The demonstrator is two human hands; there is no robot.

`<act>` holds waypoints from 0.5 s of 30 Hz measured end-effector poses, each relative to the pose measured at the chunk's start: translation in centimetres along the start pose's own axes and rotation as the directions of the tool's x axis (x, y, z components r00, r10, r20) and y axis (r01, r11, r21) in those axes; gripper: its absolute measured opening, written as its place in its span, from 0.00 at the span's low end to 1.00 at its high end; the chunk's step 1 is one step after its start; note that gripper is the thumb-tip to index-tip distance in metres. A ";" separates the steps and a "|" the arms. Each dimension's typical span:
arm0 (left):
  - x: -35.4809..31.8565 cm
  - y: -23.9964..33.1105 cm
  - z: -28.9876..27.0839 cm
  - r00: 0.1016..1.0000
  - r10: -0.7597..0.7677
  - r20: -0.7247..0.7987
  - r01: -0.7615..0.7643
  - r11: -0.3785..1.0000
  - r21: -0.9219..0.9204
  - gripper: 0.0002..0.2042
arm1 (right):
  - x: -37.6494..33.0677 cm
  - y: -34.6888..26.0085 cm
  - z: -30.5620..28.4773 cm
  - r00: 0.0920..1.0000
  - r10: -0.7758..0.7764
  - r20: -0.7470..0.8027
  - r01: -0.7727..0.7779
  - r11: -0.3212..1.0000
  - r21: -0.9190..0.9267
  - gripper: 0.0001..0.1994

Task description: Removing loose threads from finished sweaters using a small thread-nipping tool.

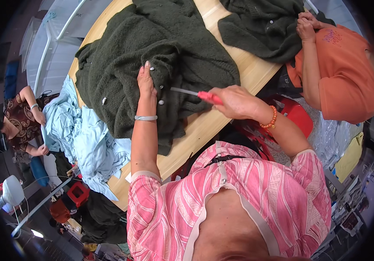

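A dark green knitted cardigan (pixel 121 52) lies bunched across the wooden table in front of me. My left hand (pixel 145 82) grips a fold of it, thumb up, beside several shiny buttons (pixel 161 102); its other fingers are mostly hidden. Closed around a red-handled tool (pixel 209 97) with a thin metal blade, my right hand (pixel 237 102) is over the near right part of the cardigan. The blade points left toward the buttons and my left hand. Whether its tip touches the knit, I cannot tell.
Light blue fabric (pixel 89 139) is heaped at the table's (pixel 204 135) left end, where another person handles it. On the far right, a person in orange (pixel 347 78) holds a second dark green garment (pixel 260 30). Red stools (pixel 293 115) stand by the table's near right edge.
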State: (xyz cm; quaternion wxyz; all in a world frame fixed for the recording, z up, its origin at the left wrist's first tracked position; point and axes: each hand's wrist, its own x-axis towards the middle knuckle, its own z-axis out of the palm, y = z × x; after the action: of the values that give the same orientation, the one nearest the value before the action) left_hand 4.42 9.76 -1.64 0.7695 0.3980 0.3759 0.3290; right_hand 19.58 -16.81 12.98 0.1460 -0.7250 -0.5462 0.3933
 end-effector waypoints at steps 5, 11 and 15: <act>1.7 2.7 0.7 0.951 -0.308 0.031 0.302 0.901 -0.310 0.20 | -1.8 0.1 0.3 0.987 -0.050 0.150 0.055 0.998 -0.027 0.18; 3.7 10.4 0.5 0.995 -0.075 -0.073 0.072 0.996 -0.045 0.24 | -1.4 -0.7 -1.1 0.967 0.033 -0.254 0.017 0.981 0.192 0.17; 3.9 14.3 -2.1 0.930 0.286 -0.230 -0.282 0.958 0.048 0.16 | -1.3 -0.9 -0.8 0.966 -0.026 -0.259 0.070 0.984 0.162 0.17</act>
State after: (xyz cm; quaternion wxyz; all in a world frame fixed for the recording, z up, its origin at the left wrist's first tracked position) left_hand 1.66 20.28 8.58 0.6613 0.4119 0.4048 0.4787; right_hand 19.39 -17.48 14.64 0.2860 -0.7411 -0.5046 0.3382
